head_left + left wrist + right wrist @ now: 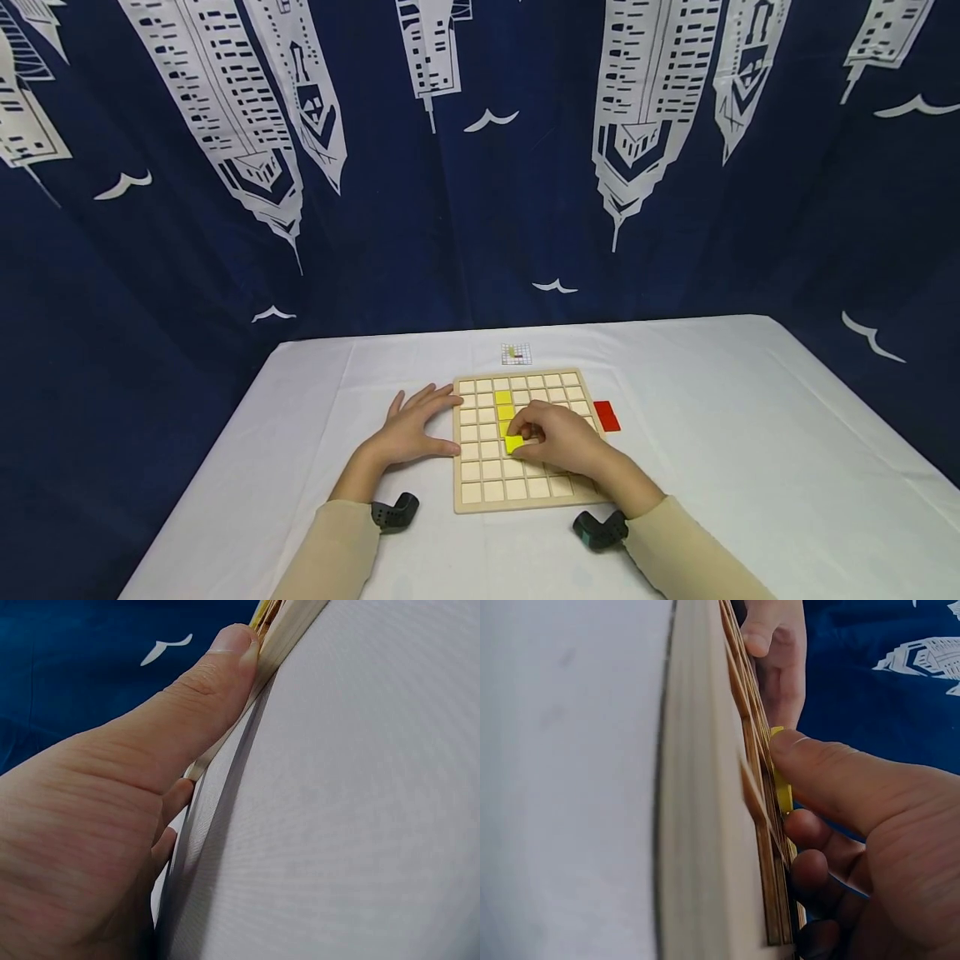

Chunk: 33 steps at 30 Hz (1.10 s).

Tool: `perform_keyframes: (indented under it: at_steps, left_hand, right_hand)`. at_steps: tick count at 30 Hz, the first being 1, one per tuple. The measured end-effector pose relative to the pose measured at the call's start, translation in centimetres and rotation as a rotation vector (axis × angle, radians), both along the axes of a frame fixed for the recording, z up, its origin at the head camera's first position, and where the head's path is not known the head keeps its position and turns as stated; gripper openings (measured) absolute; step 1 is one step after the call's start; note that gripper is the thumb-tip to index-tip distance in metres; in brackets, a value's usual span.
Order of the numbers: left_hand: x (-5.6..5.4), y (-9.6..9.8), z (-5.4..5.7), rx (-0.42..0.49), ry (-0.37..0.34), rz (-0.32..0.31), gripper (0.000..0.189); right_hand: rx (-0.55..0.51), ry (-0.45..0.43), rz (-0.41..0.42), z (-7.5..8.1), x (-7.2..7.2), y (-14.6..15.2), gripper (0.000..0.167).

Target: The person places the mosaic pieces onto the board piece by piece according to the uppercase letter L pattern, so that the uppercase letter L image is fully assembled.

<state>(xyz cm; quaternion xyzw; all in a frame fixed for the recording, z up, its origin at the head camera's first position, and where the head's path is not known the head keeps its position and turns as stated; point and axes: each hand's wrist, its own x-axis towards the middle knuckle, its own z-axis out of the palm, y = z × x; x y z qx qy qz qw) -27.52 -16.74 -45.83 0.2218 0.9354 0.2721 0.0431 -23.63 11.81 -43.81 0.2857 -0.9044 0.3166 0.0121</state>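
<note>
A square wooden grid board (471,506) lies on the table, its shallow cells pale inside. Three yellow squares (503,397) fill a column of cells left of its middle. My right hand (562,437) pinches another yellow tile (513,444) between thumb and fingers, just below that column. In the right wrist view the yellow tile (783,780) shows edge-on, close over the grid. My left hand (412,429) rests at the board's left edge, fingers spread and thumb apart. The left wrist view shows the thumb (202,690) pressed against the board's wooden side (289,634).
Red tiles (607,416) lie against the board's right edge. Behind the board is a small printed grid card (516,354) with coloured cells. A white cloth (300,425) covers the table, and a dark blue patterned curtain (465,208) hangs behind it.
</note>
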Motion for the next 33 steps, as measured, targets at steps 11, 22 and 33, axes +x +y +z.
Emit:
perform_keyframes:
  at_steps: [11, 22, 33]
  left_hand:
    - [0.21, 0.05, 0.04, 0.009, -0.008, 0.004, 0.084]
    - [0.18, 0.17, 0.22, 0.003, -0.007, 0.009, 0.085]
    - [0.3, 0.22, 0.29, -0.008, 0.0, 0.012, 0.085]
  right_hand:
    - [-0.031, -0.021, -0.027, -0.43, 0.23, -0.02, 0.012]
    - [-0.049, -0.022, -0.032, -0.58, 0.17, 0.09, 0.015]
    - [-0.057, -0.031, -0.009, -0.45, 0.33, 0.12, 0.012]
